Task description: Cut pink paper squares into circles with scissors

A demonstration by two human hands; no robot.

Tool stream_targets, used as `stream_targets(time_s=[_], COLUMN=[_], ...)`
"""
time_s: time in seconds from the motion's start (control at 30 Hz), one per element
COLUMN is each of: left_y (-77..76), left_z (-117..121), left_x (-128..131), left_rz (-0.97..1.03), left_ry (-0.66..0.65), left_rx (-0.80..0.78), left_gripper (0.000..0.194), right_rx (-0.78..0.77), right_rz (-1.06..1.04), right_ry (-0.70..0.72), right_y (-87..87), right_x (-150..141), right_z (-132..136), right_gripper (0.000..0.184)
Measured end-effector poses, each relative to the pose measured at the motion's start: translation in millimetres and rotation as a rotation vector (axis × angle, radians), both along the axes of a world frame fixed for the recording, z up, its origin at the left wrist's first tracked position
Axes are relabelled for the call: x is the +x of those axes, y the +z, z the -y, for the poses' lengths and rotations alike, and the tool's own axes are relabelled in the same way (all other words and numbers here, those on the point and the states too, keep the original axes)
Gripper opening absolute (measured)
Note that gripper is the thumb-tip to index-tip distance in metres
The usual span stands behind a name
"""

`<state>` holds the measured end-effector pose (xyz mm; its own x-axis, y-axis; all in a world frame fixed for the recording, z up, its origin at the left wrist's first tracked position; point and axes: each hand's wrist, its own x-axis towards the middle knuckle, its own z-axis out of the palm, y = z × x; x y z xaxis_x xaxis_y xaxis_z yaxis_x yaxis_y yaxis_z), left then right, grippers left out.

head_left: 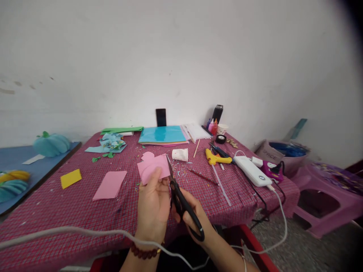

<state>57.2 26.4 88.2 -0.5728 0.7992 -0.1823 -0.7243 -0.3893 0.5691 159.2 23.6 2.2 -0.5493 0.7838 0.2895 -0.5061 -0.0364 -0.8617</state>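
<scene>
My left hand point(153, 206) pinches a piece of pink paper point(150, 167) between thumb and fingers, above the front middle of the table. A curved line shows on the sheet. In my right hand point(195, 215) are black-handled scissors point(185, 206), fingers wrapped round the grips. Their blades point up and away, against the paper's right edge; whether they are cutting at this instant I cannot tell. Another pink paper piece point(148, 156) shows just behind the held one. To the left, a stack of pink paper point(110, 185) lies flat on the checked tablecloth.
A yellow paper point(70, 178) lies far left, with crumpled blue scraps point(112, 141) behind. A paper cup point(180, 155) lies on its side among shavings. At right are a pencil point(204, 176), a yellow glue gun point(217, 157) and a power bank point(252, 170); a white cable point(119, 231) crosses the foreground.
</scene>
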Motion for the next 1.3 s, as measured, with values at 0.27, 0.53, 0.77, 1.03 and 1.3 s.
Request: stream_targets(time_s=[0.27, 0.53, 0.77, 1.03, 1.3], left_y=[-2.0, -1.9, -3.2, -6.0, -0.8], left_z=[0.6, 1.8, 6.9, 4.2, 5.5], left_x=[-3.2, -1.2, 5.5, 5.5, 0.0], left_rz=[-0.031, -0.061, -0.055, -0.082, -0.133], left_ry=[-0.025, -0.027, 0.007, -0.001, -0.025], left_rx=[0.023, 0.039, 0.022, 0.039, 0.016], left_gripper=[0.012, 0.014, 0.018, 0.019, 0.019], right_rx=[-0.011, -0.045, -0.038, 0.001, 0.023], right_rz=[0.026, -0.019, -0.014, 0.011, 0.054], right_ry=[-0.013, -0.021, -0.009, -0.097, -0.091], right_y=[2.1, 4.6, 12.2, 3.8, 7.3], right_x=[3.4, 3.5, 7.0, 7.0, 11.9], right_z=[0.8, 6.3, 7.5, 6.2, 3.5], right_gripper=[0.071, 0.070, 0.071, 0.068, 0.064])
